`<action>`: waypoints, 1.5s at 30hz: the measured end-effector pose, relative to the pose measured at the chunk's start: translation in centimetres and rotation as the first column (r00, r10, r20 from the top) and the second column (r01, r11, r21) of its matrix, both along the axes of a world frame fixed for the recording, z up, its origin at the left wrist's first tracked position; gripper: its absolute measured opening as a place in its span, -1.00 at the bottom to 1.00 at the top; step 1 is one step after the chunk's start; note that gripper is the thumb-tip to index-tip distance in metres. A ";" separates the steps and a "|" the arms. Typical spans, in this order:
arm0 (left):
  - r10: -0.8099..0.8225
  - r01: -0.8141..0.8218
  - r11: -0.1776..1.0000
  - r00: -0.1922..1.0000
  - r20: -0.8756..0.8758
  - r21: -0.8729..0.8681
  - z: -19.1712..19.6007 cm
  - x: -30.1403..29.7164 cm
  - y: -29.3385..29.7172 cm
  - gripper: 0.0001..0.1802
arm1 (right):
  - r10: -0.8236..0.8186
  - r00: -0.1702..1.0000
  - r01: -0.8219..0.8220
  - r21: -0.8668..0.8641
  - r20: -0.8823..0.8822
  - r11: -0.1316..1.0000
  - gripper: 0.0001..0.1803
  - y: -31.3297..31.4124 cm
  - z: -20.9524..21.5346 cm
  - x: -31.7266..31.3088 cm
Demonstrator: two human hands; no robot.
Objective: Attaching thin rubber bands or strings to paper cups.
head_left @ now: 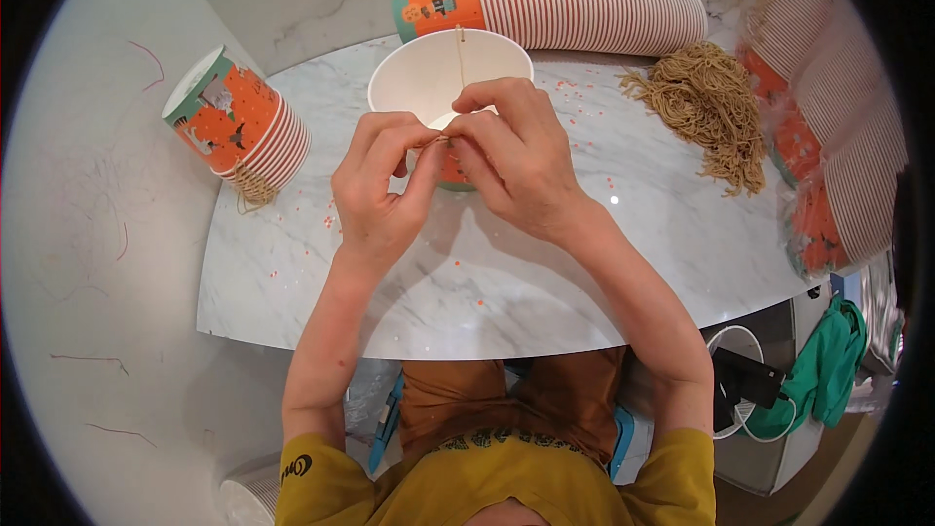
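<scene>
Marbled white tabletop point(487, 278) carries one paper cup point(414, 73), far-centre, with left hand point(378, 180) and right hand point(523, 151) at its near side, each grip pinched closed, apparently on tan string point(462, 58), probably best drawn evenly, cup steadied.

Mustard short-sleeved shirt point(506, 472), black sleeve marking point(296, 467), brown trousers point(511, 399)
</scene>
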State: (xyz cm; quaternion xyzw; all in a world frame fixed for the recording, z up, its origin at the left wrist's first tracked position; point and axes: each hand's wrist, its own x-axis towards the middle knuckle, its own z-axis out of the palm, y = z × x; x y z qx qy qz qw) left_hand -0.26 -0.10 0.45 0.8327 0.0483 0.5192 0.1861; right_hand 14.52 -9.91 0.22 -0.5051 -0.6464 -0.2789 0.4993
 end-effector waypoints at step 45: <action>-0.321 0.304 0.760 0.944 0.074 -0.575 0.2 -0.2 0.3 -0.81 | 0.096 0.936 -0.133 -0.087 -0.340 0.987 -0.86 -1.7 1.8 0.9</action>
